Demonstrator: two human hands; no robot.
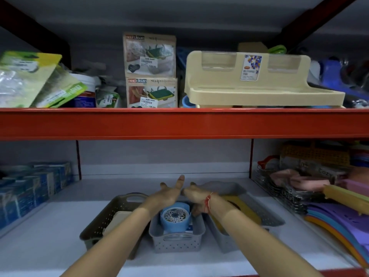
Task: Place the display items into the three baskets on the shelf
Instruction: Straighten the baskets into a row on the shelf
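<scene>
On the white shelf [60,226] three baskets sit side by side, the middle basket [176,239] holding a blue round item [175,215], while the left hand [167,193] reaches over it with fingers spread, empty, and the right hand [196,193], beside it, has fingers I cannot tell.

Three baskets [176,239] stand side by side on the lower shelf [50,242]. A round container [175,216] sits in the middle one. Boxes [30,188] lie left.

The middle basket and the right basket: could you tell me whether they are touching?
Cannot tell. In the head view the middle basket and right basket sit close side by side, but the right hand and forearm hide much of the seam.
</scene>
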